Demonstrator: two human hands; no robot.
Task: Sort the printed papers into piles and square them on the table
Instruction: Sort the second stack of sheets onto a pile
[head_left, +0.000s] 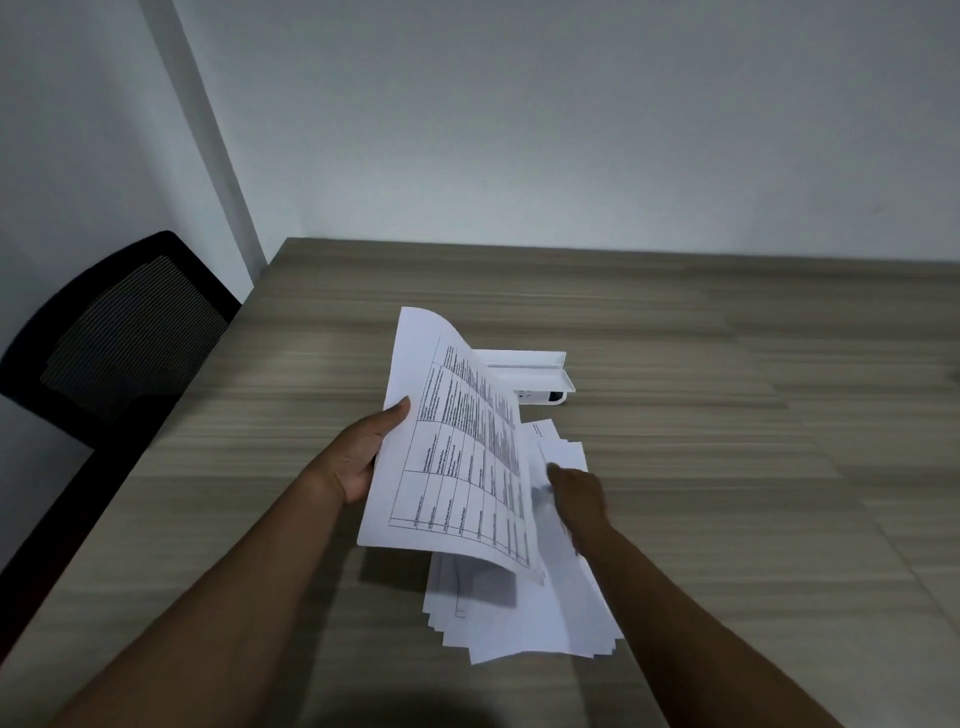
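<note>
My left hand (363, 452) grips the left edge of a printed sheet (457, 452) that carries a table of text, holding it raised and tilted above the table. Under it a loose, fanned pile of white papers (524, 618) lies on the wooden table (727, 467). My right hand (579, 491) is blurred and rests on the upper right part of that pile, partly tucked behind the raised sheet. Whether its fingers pinch a sheet is unclear.
A white box-like device (540, 382) with a dark end lies just beyond the papers. A black mesh office chair (114, 338) stands at the table's left edge. A plain wall runs along the table's far side.
</note>
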